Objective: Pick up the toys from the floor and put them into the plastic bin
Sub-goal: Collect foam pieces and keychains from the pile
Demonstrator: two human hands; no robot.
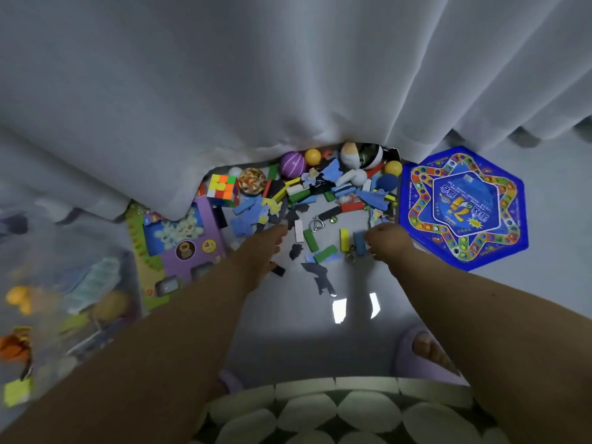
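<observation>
A person leans over a heap of toys on the floor [544, 299], both arms stretched down. The left hand [262, 248] reaches into the pile with its fingers pointing down among blue puzzle pieces [248, 216]; whether it holds anything cannot be told. The right hand [386, 240] has its fingers curled around a blue block [359, 242], next to a yellow block [344, 240] and a green block [325, 254]. Between the hands lie a white block [298, 230] and a small metal wire puzzle [316, 224].

Further back, under the hem of a white curtain [288, 75], sit a colour cube [223, 190], a purple ball [292, 165], a yellow ball [312, 156] and a plush toy [350, 155]. A blue hexagonal board game [464, 206] lies flat just right of the right hand. A purple toy box [189, 241] lies left of the pile.

The clear plastic bin [67, 302] stands at the far left, blurred; inside it show yellowish balls, something orange and a pale, ridged piece, well apart from both hands
</observation>
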